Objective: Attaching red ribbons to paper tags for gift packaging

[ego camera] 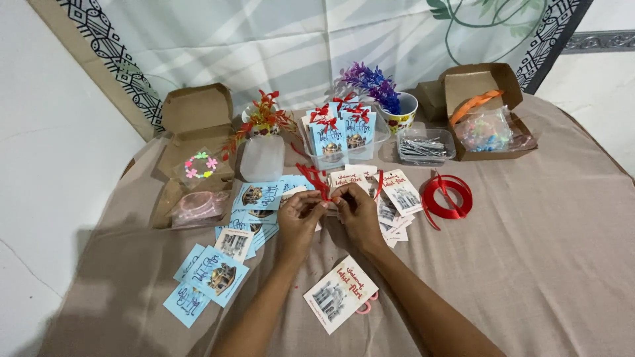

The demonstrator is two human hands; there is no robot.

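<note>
A beige cloth [542, 251] covers the work surface, with bare fabric open along the near edge and on the right side.

At far left, an open cardboard box [195, 142] holds a small pastel flower ring. Just nearer lie light blue cards [211, 274] printed with a domed building, fanned out flat.

At centre, the left hand [299, 218] and right hand [357, 211] meet fingertip to fingertip, each pinching a thin red ribbon [316, 182], glossy and curled, held just above a spread of white cards [397, 195]. One more white card [340, 294] lies between the forearms, partly covering pink scissors.

Behind the hands, a clear plastic tub [344, 149] holds upright blue cards tied with red bows.

To the right, a red ribbon spool [448, 196] lies flat on the cloth. Beyond it sit a clear tray of metal pins [423, 147] and a second open cardboard box [486, 112].
</note>
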